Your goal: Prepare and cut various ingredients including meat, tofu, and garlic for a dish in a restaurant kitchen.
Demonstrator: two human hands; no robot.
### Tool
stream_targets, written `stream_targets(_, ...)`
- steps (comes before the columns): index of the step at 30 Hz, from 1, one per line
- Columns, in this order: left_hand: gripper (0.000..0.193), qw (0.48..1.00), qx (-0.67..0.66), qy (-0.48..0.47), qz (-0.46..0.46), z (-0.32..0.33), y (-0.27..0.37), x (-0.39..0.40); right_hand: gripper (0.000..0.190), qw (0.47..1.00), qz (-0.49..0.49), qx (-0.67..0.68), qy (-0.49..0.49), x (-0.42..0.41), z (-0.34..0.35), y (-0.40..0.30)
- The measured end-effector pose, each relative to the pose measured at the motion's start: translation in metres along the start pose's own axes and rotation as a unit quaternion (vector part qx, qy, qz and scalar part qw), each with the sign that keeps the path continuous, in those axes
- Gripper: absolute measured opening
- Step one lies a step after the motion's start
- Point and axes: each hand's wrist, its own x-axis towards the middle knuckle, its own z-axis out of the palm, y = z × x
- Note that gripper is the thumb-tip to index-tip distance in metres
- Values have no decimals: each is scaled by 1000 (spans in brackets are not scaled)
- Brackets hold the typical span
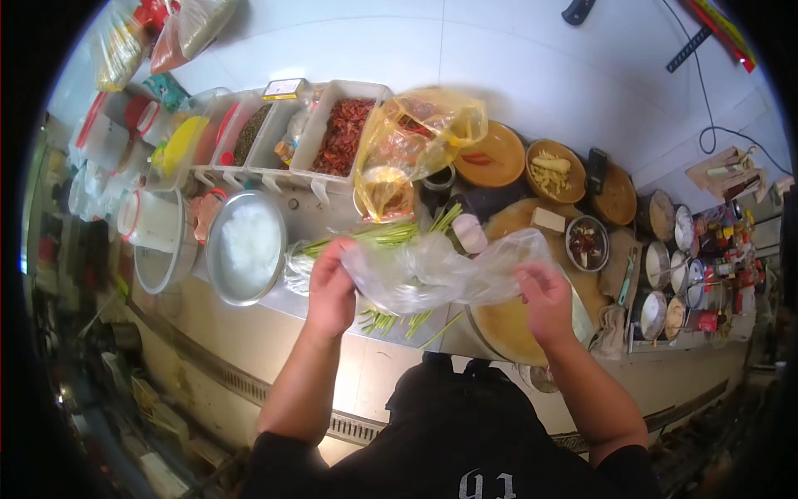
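A clear plastic bag (405, 277) is stretched between my two hands above the counter. My left hand (332, 290) pinches its left end, and my right hand (547, 302) grips the other end near the round wooden chopping board (514, 321). Beneath the bag lie green stalks (393, 234), possibly garlic shoots, partly in another clear wrapping (298, 274) at the left. Their cut ends (379, 322) stick out towards me over the counter. The bag hides the stalks' middle. Just behind it sits a pale pinkish lump (469, 234) I cannot identify.
A metal basin (246, 249) with whitish contents stands left. Behind are a tub of dried red chillies (344, 137), a yellow plastic bag (430, 131) and a bowl of peeled ginger or similar (550, 178). Several seasoning bowls (654, 265) stand right. A pale block (548, 220) rests on the board.
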Motion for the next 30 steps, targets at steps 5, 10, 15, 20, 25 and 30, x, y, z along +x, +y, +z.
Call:
stream_targets(5, 38, 891, 228, -371, -130, -18, 40, -20, 5, 983, -128, 118, 59, -7, 12, -38)
stream_targets(10, 21, 921, 364, 121, 60, -56, 36, -43, 5, 960, -33, 199, -194, -14, 2, -44)
stream_targets(15, 27, 794, 332, 396, 320, -35, 75, -41, 9, 912, 17, 294, -285, -17, 1, -54)
stream_targets(20, 14, 698, 471, -388, 375, 78, 48, -50, 11, 899, -91, 227, -364, -11, 13, -59)
stream_targets(25, 28, 632, 748, -177, 95, -31, -73, 9, 15, 898, -170, 109, -391, -6, 12, -75)
stream_targets(30, 52, 407, 892, -171, 95, -36, -36, 35, 19, 933, -121, 193, -277, 7, 9, -36)
